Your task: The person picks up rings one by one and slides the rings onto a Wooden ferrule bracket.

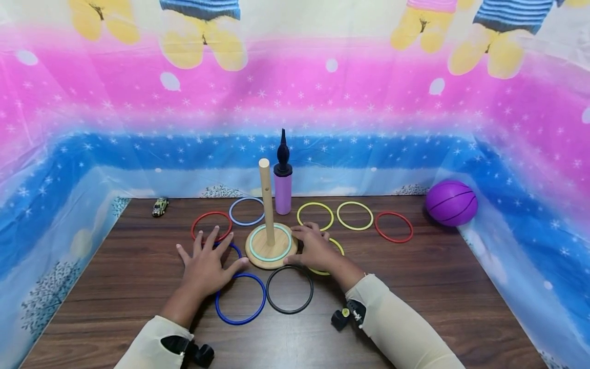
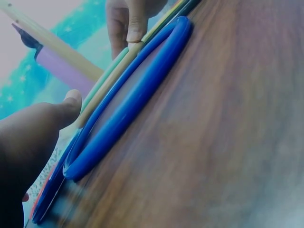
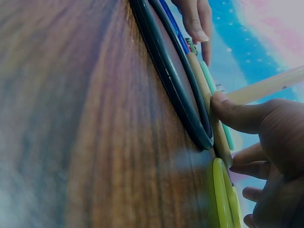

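Observation:
In the head view, a wooden ring-toss stand [image 1: 260, 248] with an upright post stands mid-table. One mint-green ring [image 1: 270, 260] lies on its base, around the post. My right hand [image 1: 317, 249] holds the base's right edge, thumb in front and fingers bent behind; the right wrist view shows this thumb [image 3: 225, 105] against the wooden rim. To the left, my left hand [image 1: 206, 267] has spread fingers, its thumb reaching the base's left edge. Beneath and in front of it lie two dark blue rings, the nearer blue ring [image 1: 241, 323] beside a black ring [image 1: 290, 312].
A yellow ring [image 1: 340, 246] lies partly under my right hand. Behind are a red ring [image 1: 211, 213], a light blue ring [image 1: 246, 198], two more yellow rings and another red ring [image 1: 394, 213]. A purple pump [image 1: 282, 192], purple ball [image 1: 451, 203] and toy car [image 1: 160, 206] stand along the back.

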`<state>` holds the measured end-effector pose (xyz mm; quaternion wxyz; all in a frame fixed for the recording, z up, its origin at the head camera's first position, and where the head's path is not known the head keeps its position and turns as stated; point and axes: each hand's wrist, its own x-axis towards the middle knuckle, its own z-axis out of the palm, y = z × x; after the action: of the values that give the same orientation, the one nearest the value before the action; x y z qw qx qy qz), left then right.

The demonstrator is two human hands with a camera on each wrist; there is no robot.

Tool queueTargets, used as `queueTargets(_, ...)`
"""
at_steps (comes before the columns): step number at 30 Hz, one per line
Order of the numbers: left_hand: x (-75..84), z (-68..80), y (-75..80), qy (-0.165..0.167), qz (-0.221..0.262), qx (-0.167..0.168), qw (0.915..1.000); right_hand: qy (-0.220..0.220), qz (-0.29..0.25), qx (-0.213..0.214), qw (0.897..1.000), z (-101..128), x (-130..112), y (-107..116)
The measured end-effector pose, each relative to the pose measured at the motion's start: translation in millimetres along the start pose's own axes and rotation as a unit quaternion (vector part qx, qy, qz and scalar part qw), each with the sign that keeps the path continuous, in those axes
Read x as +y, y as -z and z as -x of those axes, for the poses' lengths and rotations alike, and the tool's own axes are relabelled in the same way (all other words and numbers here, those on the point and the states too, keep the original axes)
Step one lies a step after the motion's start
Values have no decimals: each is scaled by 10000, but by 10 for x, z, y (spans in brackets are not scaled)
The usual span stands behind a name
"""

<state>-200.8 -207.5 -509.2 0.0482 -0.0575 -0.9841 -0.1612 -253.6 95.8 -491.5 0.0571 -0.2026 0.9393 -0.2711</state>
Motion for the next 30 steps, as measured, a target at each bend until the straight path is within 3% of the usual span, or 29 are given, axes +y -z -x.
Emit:
queueTargets(15, -99, -26, 0, 109, 48, 81, 9999, 33, -71, -10, 10000, 3, 17, 2)
queueTargets(24, -120, -335, 52, 224, 137, 345, 9991, 65, 3, -48, 10000, -13, -8, -12)
queueTargets(30, -108, -552, 103, 146, 281, 111, 9994, -13, -55, 19, 10000, -5, 20, -16)
